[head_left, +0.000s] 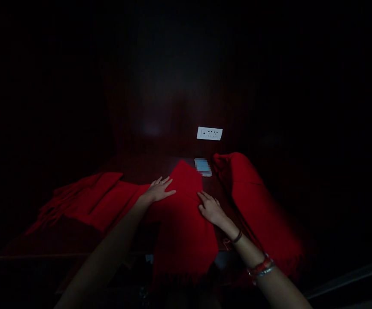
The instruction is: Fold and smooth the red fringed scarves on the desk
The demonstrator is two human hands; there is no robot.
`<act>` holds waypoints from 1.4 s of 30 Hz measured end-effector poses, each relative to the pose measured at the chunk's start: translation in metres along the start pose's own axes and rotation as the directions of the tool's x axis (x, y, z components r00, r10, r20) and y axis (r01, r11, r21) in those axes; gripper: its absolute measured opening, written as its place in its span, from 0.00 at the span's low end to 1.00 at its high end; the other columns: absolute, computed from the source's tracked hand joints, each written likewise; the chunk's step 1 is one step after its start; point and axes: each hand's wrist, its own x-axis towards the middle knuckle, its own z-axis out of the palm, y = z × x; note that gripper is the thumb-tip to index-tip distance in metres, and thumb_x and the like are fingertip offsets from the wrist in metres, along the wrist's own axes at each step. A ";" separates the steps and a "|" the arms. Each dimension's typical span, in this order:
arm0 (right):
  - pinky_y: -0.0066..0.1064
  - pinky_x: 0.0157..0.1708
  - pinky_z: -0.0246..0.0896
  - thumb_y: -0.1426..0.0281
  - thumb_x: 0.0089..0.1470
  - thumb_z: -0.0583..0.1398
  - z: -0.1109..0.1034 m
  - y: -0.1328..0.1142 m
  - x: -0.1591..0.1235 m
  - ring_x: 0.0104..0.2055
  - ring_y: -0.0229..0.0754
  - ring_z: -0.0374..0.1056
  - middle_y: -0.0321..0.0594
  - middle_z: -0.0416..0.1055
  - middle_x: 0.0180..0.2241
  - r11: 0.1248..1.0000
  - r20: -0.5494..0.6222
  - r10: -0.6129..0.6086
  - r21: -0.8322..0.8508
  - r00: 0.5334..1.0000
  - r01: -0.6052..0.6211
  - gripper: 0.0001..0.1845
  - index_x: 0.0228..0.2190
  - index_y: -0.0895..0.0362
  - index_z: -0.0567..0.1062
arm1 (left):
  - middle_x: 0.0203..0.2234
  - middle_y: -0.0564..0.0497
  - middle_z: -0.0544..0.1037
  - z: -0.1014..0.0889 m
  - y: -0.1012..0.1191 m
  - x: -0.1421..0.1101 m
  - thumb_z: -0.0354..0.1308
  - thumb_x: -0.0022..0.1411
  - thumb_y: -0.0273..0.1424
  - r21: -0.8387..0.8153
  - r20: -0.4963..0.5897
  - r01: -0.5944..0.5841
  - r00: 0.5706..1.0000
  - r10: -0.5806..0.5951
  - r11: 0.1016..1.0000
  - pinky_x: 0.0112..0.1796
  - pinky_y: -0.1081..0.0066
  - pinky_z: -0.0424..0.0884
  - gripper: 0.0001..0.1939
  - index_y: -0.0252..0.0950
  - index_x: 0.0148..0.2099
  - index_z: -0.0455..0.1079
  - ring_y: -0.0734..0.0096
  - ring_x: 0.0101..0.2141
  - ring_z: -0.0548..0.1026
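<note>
A folded red scarf [182,214] lies lengthwise in the middle of a dark table [60,240], its fringed end hanging over the near edge. My left hand [158,190] rests flat on the scarf's upper left edge with fingers stretched out. My right hand [210,207] lies on the scarf's right edge, fingers extended and pressing the cloth. Neither hand holds anything. My right wrist wears a dark band and red and silver bracelets.
Another red scarf [86,201] with fringe lies spread at the left. A third red scarf [257,206] is heaped at the right. A small pale object [203,166] sits behind the middle scarf. A white wall socket [209,133] is on the dark back wall.
</note>
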 end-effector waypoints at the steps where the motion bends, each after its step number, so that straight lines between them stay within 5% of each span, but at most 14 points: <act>1: 0.38 0.46 0.48 0.67 0.49 0.47 0.000 -0.003 0.002 0.52 0.45 0.50 0.48 0.52 0.52 1.000 -0.060 0.028 0.003 0.998 -0.028 0.26 0.51 0.57 0.53 | 0.57 0.52 0.44 0.000 0.000 0.000 0.32 0.49 0.57 0.003 -0.010 -0.006 1.000 0.006 1.000 0.50 0.58 0.43 0.39 0.41 0.59 0.41 0.54 0.55 0.41; 4: 0.30 0.36 0.55 0.68 0.50 0.48 -0.001 -0.010 0.009 0.41 0.42 0.61 0.47 0.61 0.42 0.998 -0.124 0.055 -0.026 0.991 -0.059 0.20 0.46 0.57 0.58 | 0.57 0.50 0.44 0.001 0.000 -0.002 0.32 0.51 0.55 0.012 -0.039 -0.030 0.999 0.030 0.999 0.50 0.57 0.44 0.37 0.40 0.59 0.41 0.55 0.55 0.41; 8: 0.29 0.30 0.55 0.74 0.53 0.43 -0.004 -0.010 0.012 0.34 0.40 0.64 0.46 0.61 0.41 0.987 -0.150 0.047 -0.145 0.988 -0.069 0.15 0.41 0.55 0.63 | 0.57 0.50 0.43 0.001 -0.004 -0.001 0.33 0.53 0.53 0.000 -0.039 -0.020 0.999 0.020 1.000 0.49 0.56 0.45 0.34 0.45 0.58 0.40 0.55 0.55 0.40; 13: 0.34 0.37 0.55 0.75 0.52 0.43 -0.004 -0.007 0.011 0.42 0.44 0.60 0.47 0.60 0.43 0.960 -0.185 -0.070 -0.279 0.980 0.016 0.17 0.40 0.56 0.65 | 0.58 0.55 0.38 0.000 -0.002 0.000 0.37 0.56 0.46 -0.020 -0.052 -0.087 0.995 0.086 0.996 0.49 0.54 0.45 0.26 0.52 0.57 0.42 0.56 0.55 0.38; 18: 0.32 0.50 0.45 0.78 0.52 0.41 0.009 0.003 0.017 0.54 0.41 0.48 0.49 0.54 0.51 0.928 -0.006 -0.321 -0.201 0.947 0.313 0.22 0.49 0.64 0.58 | 0.56 0.58 0.46 0.001 0.002 -0.001 0.32 0.59 0.39 0.007 -0.036 -0.120 0.992 0.120 0.993 0.49 0.53 0.45 0.23 0.48 0.57 0.45 0.61 0.55 0.42; 21: 0.33 0.52 0.41 0.72 0.54 0.42 0.010 0.011 0.017 0.56 0.44 0.41 0.55 0.47 0.54 0.922 0.078 -0.348 -0.152 0.934 0.356 0.24 0.51 0.71 0.53 | 0.56 0.59 0.45 0.002 0.004 0.000 0.31 0.59 0.39 -0.008 0.004 -0.069 0.998 0.069 0.998 0.48 0.52 0.46 0.23 0.47 0.57 0.43 0.60 0.55 0.43; 24: 0.35 0.48 0.48 0.64 0.54 0.43 -0.008 0.011 0.025 0.53 0.48 0.50 0.55 0.52 0.52 0.929 0.179 -0.321 -0.134 0.930 0.346 0.25 0.49 0.68 0.59 | 0.57 0.59 0.44 0.003 0.008 -0.001 0.31 0.59 0.39 -0.002 -0.006 -0.046 0.999 0.046 0.999 0.49 0.52 0.45 0.24 0.47 0.58 0.42 0.60 0.55 0.42; 27: 0.28 0.42 0.53 0.68 0.54 0.43 -0.035 0.002 0.055 0.43 0.42 0.62 0.50 0.66 0.41 0.941 0.159 -0.281 -0.147 0.946 0.305 0.20 0.39 0.62 0.69 | 0.57 0.56 0.41 0.001 0.011 -0.003 0.32 0.57 0.43 -0.007 -0.040 0.045 0.998 -0.045 0.999 0.49 0.52 0.45 0.28 0.42 0.59 0.38 0.59 0.55 0.40; 30: 0.26 0.40 0.53 0.72 0.53 0.44 -0.049 -0.014 0.100 0.41 0.40 0.63 0.49 0.68 0.38 0.947 0.023 -0.271 -0.176 0.962 0.271 0.17 0.38 0.62 0.69 | 0.57 0.51 0.41 0.000 0.012 -0.004 0.32 0.54 0.48 -0.006 -0.036 0.153 0.988 -0.153 0.988 0.49 0.53 0.44 0.34 0.35 0.59 0.38 0.58 0.55 0.39; 37: 0.31 0.50 0.42 0.69 0.53 0.46 -0.015 -0.040 0.186 0.53 0.38 0.49 0.43 0.57 0.50 0.897 -0.032 -0.394 -0.231 0.918 0.377 0.19 0.47 0.57 0.61 | 0.56 0.44 0.47 0.006 0.009 0.000 0.33 0.52 0.51 0.035 -0.095 0.189 0.978 -0.185 0.981 0.50 0.58 0.46 0.39 0.27 0.58 0.42 0.59 0.55 0.43; 42: 0.38 0.48 0.43 0.71 0.52 0.48 -0.007 -0.029 0.222 0.47 0.42 0.57 0.50 0.64 0.42 0.899 -0.002 -0.366 -0.258 0.931 0.353 0.14 0.37 0.61 0.69 | 0.55 0.42 0.50 0.007 0.011 -0.003 0.35 0.53 0.50 0.067 -0.137 0.184 0.975 -0.174 0.981 0.49 0.57 0.47 0.37 0.27 0.57 0.45 0.56 0.54 0.45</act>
